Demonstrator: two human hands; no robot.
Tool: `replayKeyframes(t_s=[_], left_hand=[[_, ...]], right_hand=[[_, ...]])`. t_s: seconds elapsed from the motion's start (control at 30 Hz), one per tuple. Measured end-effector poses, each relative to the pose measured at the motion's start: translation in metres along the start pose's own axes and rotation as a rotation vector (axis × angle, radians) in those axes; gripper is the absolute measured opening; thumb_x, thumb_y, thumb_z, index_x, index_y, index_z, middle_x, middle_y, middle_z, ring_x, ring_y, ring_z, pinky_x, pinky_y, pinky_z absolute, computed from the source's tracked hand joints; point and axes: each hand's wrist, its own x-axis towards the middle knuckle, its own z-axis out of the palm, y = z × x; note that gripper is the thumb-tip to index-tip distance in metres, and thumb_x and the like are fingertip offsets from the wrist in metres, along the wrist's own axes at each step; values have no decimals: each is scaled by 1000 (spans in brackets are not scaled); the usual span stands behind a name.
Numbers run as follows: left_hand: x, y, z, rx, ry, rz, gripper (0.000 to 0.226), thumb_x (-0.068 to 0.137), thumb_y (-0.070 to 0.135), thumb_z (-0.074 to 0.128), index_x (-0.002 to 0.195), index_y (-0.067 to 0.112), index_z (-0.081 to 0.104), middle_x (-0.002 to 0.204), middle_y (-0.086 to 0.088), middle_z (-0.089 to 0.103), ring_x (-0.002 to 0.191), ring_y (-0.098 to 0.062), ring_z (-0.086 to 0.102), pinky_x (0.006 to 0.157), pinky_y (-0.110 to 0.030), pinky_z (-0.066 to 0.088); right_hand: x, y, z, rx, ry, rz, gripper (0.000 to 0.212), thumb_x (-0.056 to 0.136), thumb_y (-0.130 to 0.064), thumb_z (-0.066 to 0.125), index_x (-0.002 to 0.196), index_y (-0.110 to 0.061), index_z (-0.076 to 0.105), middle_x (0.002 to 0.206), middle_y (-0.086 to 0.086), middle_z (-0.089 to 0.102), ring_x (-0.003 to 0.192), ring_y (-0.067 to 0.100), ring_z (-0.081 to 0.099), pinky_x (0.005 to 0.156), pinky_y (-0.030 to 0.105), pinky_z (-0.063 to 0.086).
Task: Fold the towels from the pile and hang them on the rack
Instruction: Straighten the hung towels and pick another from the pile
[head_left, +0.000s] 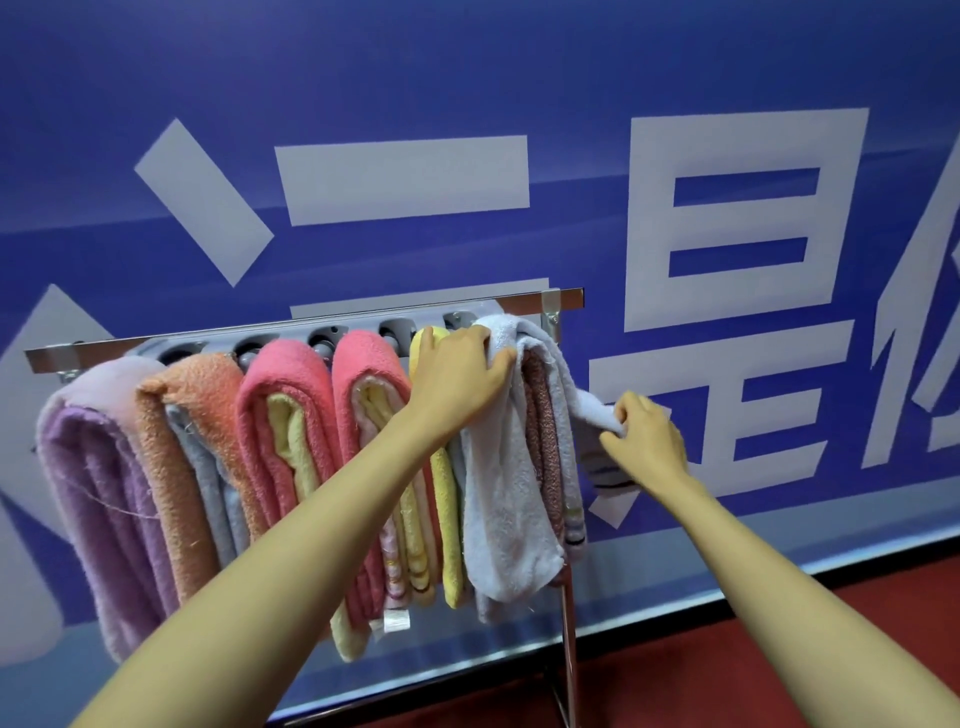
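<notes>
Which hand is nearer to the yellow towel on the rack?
Left. The left hand rests at the top of the yellow towel; the right hand grips the white towel, farther right.

Not a home, this one: it looks like a staged hall or display space. A huge blue banner (571, 78) covers the whole wall, with giant white characters (405, 179) printed across it. Below it runs a red floor (779, 654). In front stands a freestanding metal rack (569, 298), its folded towels (280, 415) hanging in a colourful row, the white towel (498, 493) at the end.
</notes>
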Motion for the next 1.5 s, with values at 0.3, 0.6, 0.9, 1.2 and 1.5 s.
replayKeyframes(t_s=[0.3, 0.6, 0.9, 1.2, 1.5], left_hand=[[-10, 5, -7, -42, 25, -37, 45, 95, 50, 46, 109, 8, 55, 91, -10, 67, 99, -31, 53, 98, -38, 29], [2, -3, -14, 33, -61, -43, 22, 94, 31, 44, 89, 11, 50, 71, -7, 64, 76, -30, 55, 115, -45, 16], [-7, -2, -7, 177, -106, -34, 15, 89, 23, 43, 79, 12, 45, 74, -7, 54, 87, -33, 54, 117, -45, 10], [-55, -9, 28, 39, 242, 96, 54, 78, 12, 62, 127, -6, 47, 134, -27, 46, 132, -41, 34, 115, -47, 21], [-94, -5, 52, 97, 409, 272, 38, 78, 1, 49, 116, 9, 52, 123, -12, 41, 112, -30, 39, 100, -36, 28]], right_hand=[[-13, -18, -3, 541, -273, -139, 21, 89, -24, 64, 108, -23, 56, 102, -8, 63, 93, 6, 59, 78, 17, 48], [34, -84, -46, 449, -95, -192, 18, 91, -12, 55, 99, -21, 69, 87, -9, 67, 88, 13, 61, 72, 28, 51], [16, -85, -49, 534, -137, -256, 24, 90, -17, 61, 113, -21, 62, 110, -5, 66, 100, 9, 60, 92, 39, 51], [-3, -103, -21, 551, -73, -64, 79, 80, -50, 67, 142, -28, 24, 140, 2, 48, 122, 25, 51, 95, 46, 48], [-11, -105, -4, 503, 8, 21, 79, 86, -36, 62, 145, -28, 11, 128, 13, 56, 104, 36, 59, 83, 49, 51]])
